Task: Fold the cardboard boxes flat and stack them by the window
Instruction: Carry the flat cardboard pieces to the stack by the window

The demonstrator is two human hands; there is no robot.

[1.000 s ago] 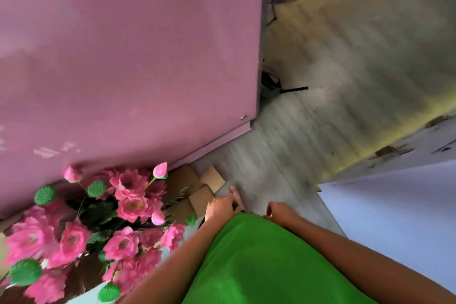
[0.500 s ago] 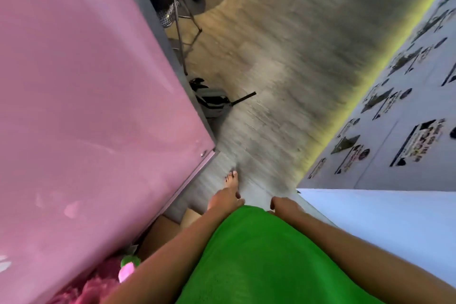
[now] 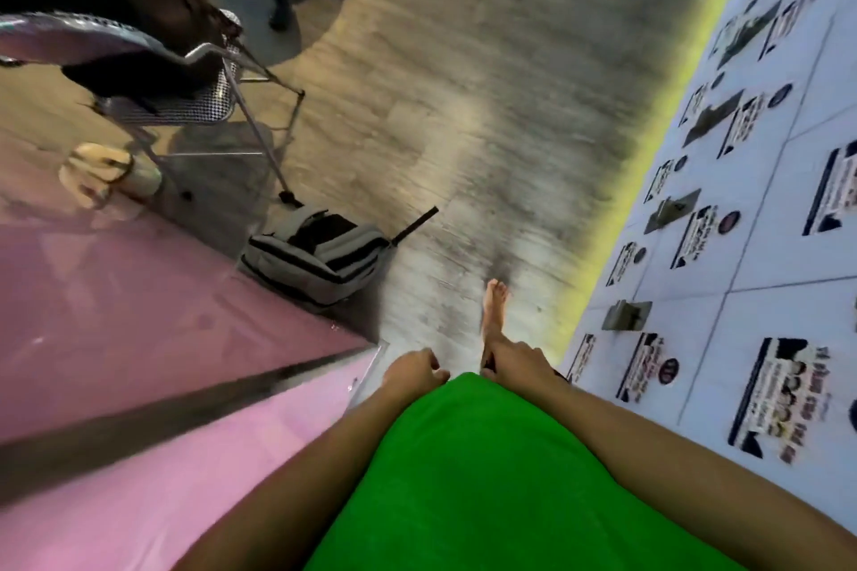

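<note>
Head view: person on foot between pink worktop and postered wall, no cardboard boxes in sight.

Left hand (image 3: 414, 370) and right hand (image 3: 519, 359) hang low at the front of a green garment (image 3: 468, 478), just apart from each other, fingers loosely curled, nothing held. One bare foot (image 3: 494, 306) steps onto the wood-grain floor (image 3: 463, 107). Pink worktop (image 3: 116, 338) fills the near left; a grey backpack (image 3: 320, 253) lies at its far corner, a folding chair (image 3: 185, 79) beyond. Poster wall (image 3: 742, 246) runs along the right. Frame blurred with motion. Judgement: this is a walk to fetch a box; best to keep mid-aisle, clear of the backpack, find the cardboard, then take it with both hands at opposite edges.
</note>
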